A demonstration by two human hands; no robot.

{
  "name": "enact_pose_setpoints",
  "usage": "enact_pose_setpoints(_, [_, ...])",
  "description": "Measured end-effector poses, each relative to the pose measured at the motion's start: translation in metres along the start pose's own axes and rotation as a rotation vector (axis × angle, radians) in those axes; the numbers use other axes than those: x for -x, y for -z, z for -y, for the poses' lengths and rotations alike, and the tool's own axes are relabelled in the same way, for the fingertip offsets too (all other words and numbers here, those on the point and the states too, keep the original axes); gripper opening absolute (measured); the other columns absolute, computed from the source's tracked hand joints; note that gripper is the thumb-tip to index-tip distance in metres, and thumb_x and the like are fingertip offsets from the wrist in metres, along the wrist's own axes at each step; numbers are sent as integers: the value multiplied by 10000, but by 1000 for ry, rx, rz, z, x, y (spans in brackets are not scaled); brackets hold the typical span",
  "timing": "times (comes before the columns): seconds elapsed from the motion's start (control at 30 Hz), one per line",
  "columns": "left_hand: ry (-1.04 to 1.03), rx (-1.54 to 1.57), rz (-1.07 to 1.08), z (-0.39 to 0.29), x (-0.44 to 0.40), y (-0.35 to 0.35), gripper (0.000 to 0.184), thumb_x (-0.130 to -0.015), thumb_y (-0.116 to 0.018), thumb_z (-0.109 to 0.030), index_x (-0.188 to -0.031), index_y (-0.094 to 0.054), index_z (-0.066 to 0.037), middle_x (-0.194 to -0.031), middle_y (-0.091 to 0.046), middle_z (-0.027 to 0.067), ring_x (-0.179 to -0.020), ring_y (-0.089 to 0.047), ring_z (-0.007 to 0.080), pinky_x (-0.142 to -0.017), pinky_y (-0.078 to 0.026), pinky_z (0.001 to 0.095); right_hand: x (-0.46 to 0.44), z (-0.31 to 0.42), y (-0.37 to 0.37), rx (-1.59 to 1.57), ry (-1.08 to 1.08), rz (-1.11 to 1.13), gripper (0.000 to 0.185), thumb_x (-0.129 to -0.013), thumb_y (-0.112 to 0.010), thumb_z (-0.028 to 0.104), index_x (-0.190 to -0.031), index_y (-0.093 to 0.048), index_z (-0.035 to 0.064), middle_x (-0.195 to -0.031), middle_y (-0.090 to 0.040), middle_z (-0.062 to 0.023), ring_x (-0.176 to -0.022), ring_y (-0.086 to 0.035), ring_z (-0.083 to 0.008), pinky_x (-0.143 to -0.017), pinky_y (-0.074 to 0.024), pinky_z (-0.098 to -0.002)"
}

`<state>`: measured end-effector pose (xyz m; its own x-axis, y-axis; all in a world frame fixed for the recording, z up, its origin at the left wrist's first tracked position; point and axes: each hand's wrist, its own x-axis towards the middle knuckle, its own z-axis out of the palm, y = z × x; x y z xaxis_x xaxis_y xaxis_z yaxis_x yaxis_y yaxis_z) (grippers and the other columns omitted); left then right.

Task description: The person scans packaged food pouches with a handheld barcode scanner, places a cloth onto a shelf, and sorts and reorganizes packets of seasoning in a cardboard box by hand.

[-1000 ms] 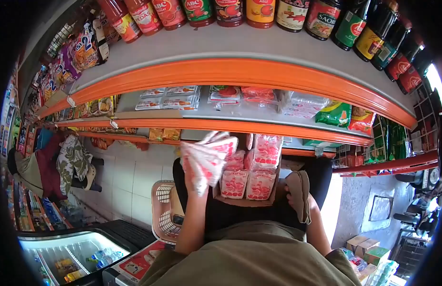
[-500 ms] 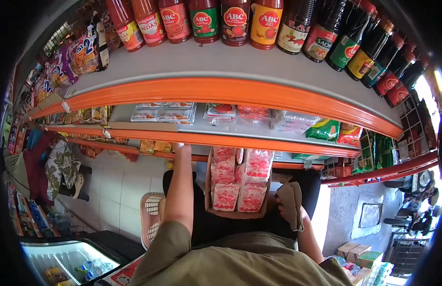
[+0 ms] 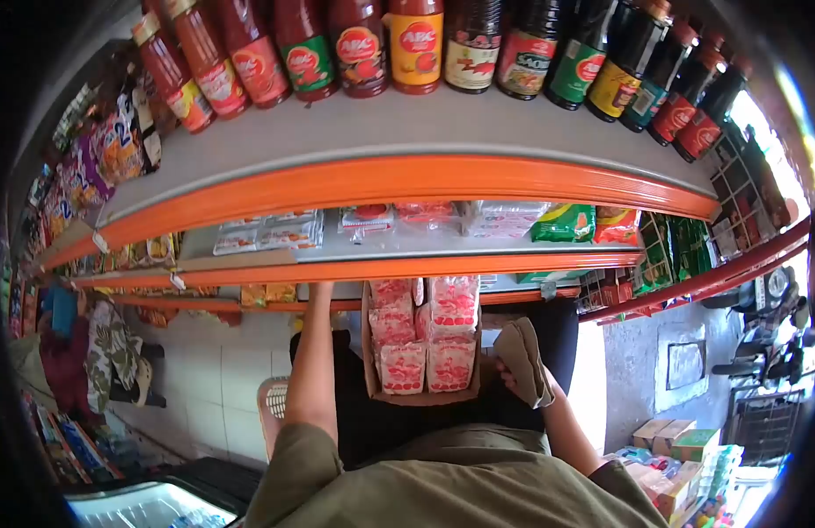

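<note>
My left arm reaches forward, and my left hand [image 3: 321, 289] goes in under the orange shelf edge, so its fingers are hidden. My right hand [image 3: 508, 377] is closed around a folded brown cloth [image 3: 523, 359], just right of my lap. Between my arms, an open cardboard box [image 3: 422, 399] rests at my lap, its far end by the shelf edge. Inside stand plastic packets with red print [image 3: 449, 364], stacked in two columns.
Sauce bottles [image 3: 363, 53] line the upper shelf [image 3: 407, 132]. The middle shelf [image 3: 354, 246] carries flat packs and green and red pouches [image 3: 563, 223]. A plastic basket [image 3: 274, 407] stands left of my leg. Another person's patterned clothing [image 3: 113, 348] shows at far left; a drinks cooler [image 3: 152, 506] is lower left.
My view has turned a little, so shelf and box sit further left. My left hand has gone from the orange edge to beneath it. The cloth stays in my right hand, tilted differently.
</note>
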<state>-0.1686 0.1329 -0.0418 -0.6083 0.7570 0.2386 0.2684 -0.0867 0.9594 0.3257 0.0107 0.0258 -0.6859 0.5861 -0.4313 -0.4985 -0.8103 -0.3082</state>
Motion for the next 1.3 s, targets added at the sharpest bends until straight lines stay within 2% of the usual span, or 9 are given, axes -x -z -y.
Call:
enact_pose_setpoints(0.17, [-160,-467,-151,-48,49,-2,471,-827,-600,-259,-1192,-465,7,-1199,-503,151,-1112,-432,381,-937,-330,457,18,14,-79,334,275,-359,445,-839,-480,64,-1279,-414,68,-1048,-578,-82,-832,-583,-154,-744,-491,-280])
enact_pose_setpoints(0.43, [-677,-566,617,-154,96,-44,513,-769,-649,-207,-1206,-467,-7,-1194,-489,203,-1119,-442,377,-942,-350,443,79,92,-204,1135,913,-316,505,-803,-572,65,-1274,-389,48,-1073,-569,-97,-1015,-535,-172,-864,-428,-307])
enact_pose_setpoints(0.5, [-631,-744,662,-132,94,-62,542,-736,-661,-269,-1201,-490,-49,-1235,-469,192,-1161,-411,387,-975,-321,487,104,107,-215,1695,1402,-428,454,-801,-615,70,-1211,-424,34,-1047,-568,-137,-997,-547,-220,-851,-443,-334])
enact_pose_setpoints(0.63, [-608,-934,585,-122,84,-93,575,-707,-647,-183,-1236,-464,-49,-1266,-456,194,-1174,-425,369,-999,-319,471,102,134,-271,1591,2507,-335,390,-781,-680,118,-1062,-416,61,-1090,-514,-218,-966,-556,-318,-815,-471,-370])
enact_pose_setpoints(0.7, [-492,-882,578,-127,82,-109,582,-693,-645,-161,-1238,-465,-60,-1269,-457,190,-1178,-421,369,-994,-325,463,91,149,-277,1688,2673,-571,412,-769,-690,77,-1064,-402,73,-1109,-492,-225,-934,-553,-301,-762,-471,-351])
enact_pose_setpoints(0.77, [-374,-818,561,-127,85,-109,591,-680,-642,-139,-1239,-466,-71,-1271,-457,185,-1182,-417,369,-989,-332,455,83,150,-274,1947,2594,-844,412,-764,-695,68,-1057,-406,82,-1079,-489,-214,-890,-542,-287,-694,-450,-326])
enact_pose_setpoints(0.93, [-288,-725,581,-126,70,-76,638,-649,-712,-250,-1221,-484,-80,-1252,-474,162,-1176,-425,345,-986,-339,439,74,159,-297,1601,2879,-632,364,-798,-667,99,-1064,-420,94,-1050,-470,-202,-865,-517,-286,-701,-443,-356])
enact_pose_setpoints(1.07, [-510,-1257,443,-93,100,-63,509,-772,-529,-196,-1240,-464,-8,-1328,-411,153,-1280,-317,302,-1102,-127,468,99,172,-330,1851,2804,-626,263,-855,-590,124,-1040,-406,84,-1057,-541,-238,-910,-529,-335,-786,-449,-428])
enact_pose_setpoints(1.3, [-618,-1259,463,-106,114,-55,465,-798,-478,-184,-1222,-487,8,-1328,-409,164,-1277,-320,304,-1105,-125,454,156,203,-447,1778,3108,-310,238,-897,-537,172,-867,-464,-52,-1053,-586,-290,-973,-593,-369,-815,-487,-430])
